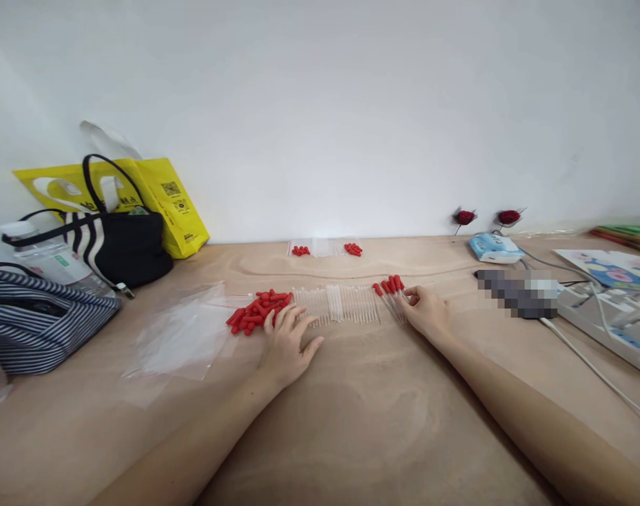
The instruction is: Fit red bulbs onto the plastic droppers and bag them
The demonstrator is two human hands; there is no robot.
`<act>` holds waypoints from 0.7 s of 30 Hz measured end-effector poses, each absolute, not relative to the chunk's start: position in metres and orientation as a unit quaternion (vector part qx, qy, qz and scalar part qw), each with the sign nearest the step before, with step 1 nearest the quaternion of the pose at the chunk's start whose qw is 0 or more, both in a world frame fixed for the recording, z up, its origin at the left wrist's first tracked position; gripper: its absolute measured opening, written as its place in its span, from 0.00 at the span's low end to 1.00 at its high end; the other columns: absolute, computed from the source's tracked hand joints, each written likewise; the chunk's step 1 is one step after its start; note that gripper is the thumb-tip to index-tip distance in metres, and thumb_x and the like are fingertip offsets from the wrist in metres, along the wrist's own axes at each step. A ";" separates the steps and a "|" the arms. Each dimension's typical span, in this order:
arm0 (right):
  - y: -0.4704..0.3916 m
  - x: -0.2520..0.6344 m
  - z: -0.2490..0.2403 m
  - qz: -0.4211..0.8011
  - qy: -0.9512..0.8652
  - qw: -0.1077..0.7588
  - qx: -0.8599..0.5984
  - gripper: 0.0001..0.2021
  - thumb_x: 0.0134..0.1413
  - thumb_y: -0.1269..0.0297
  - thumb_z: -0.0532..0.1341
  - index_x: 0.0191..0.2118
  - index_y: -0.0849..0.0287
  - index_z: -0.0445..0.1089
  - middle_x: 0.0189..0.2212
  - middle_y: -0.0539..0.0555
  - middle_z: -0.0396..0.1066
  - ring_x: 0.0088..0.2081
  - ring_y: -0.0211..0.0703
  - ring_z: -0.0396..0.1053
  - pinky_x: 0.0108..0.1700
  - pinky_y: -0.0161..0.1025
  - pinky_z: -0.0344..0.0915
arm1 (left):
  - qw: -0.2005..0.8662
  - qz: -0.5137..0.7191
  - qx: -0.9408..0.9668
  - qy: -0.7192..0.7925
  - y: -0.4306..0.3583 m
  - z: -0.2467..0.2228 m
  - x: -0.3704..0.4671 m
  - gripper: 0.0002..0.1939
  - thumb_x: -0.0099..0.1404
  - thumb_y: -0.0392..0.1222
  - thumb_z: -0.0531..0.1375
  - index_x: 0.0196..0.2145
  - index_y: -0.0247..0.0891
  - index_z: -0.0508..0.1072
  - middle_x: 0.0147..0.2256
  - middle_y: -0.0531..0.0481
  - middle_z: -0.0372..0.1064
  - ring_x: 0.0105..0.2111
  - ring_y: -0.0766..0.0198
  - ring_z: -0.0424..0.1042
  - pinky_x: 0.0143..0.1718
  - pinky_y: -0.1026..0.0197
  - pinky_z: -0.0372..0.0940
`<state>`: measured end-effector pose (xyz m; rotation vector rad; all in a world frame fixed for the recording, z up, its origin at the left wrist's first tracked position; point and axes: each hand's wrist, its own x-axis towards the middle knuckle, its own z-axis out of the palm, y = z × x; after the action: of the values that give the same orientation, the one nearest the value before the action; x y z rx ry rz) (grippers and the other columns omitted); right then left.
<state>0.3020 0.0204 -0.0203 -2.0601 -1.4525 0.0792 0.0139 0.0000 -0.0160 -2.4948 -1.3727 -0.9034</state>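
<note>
1. Right hand (426, 310), half closed, is sitting at red-capped tubes (392, 284); whether it's pinching any, I can't tell.
2. Left hand (286, 349) is sitting loosely spread near heaped red caps (259, 310).
3. Thin, clear tubes (334, 303) are lying rowed between.

A light-brown wooden tabletop (330, 429) stretches before me. Across its middle lies a row of thin clear tubes (335, 303), with a heap of red pieces (259, 311) at its left end and a few red-topped tubes (392, 284) at its right. Clear plastic bags (183, 334) overlap farther left; more clear plastic (327, 247), with red bits (353, 249), lies near the back edge. A striped pouch (40, 327) rests far left, a blue-and-white packet (494, 248) to the right.
</note>
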 end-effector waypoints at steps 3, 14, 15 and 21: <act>0.018 0.292 -0.017 0.015 -0.586 0.304 -0.751 0.14 0.46 0.51 0.55 0.30 0.55 0.70 0.24 0.51 0.71 0.31 0.45 0.67 0.39 0.44 0.49 | 0.108 -0.312 -0.808 -0.489 0.008 -0.015 0.007 0.11 0.56 0.44 0.58 0.38 0.42 0.68 0.45 0.42 0.65 0.49 0.47 0.59 0.49 0.38 0.45; 0.034 0.264 -0.005 0.016 -0.628 0.122 -0.768 0.12 0.48 0.61 0.52 0.27 0.59 0.71 0.29 0.57 0.71 0.36 0.50 0.66 0.41 0.48 0.49 | 0.172 -0.269 -0.758 -0.568 0.024 -0.008 -0.013 0.13 0.52 0.51 0.60 0.31 0.40 0.69 0.45 0.43 0.64 0.49 0.47 0.56 0.49 0.39 0.43; 0.036 0.264 -0.004 0.018 -0.628 0.099 -0.772 0.13 0.48 0.62 0.51 0.27 0.60 0.71 0.29 0.58 0.71 0.37 0.51 0.66 0.42 0.49 0.49 | 0.178 -0.262 -0.758 -0.570 0.024 -0.007 -0.013 0.12 0.53 0.50 0.60 0.31 0.40 0.69 0.46 0.43 0.63 0.50 0.47 0.56 0.50 0.40 0.42; 0.040 0.253 -0.003 -0.016 -0.629 0.061 -0.775 0.13 0.50 0.69 0.49 0.34 0.64 0.70 0.36 0.64 0.70 0.43 0.55 0.63 0.42 0.51 0.48 | 0.200 -0.243 -0.765 -0.562 0.018 -0.004 -0.012 0.10 0.53 0.48 0.60 0.26 0.38 0.70 0.46 0.41 0.62 0.50 0.47 0.56 0.50 0.40 0.42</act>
<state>0.2531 0.0402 -0.0028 -2.3439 -1.9040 -0.0471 -0.0122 0.0181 -0.0038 -2.1376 -1.5721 -0.6792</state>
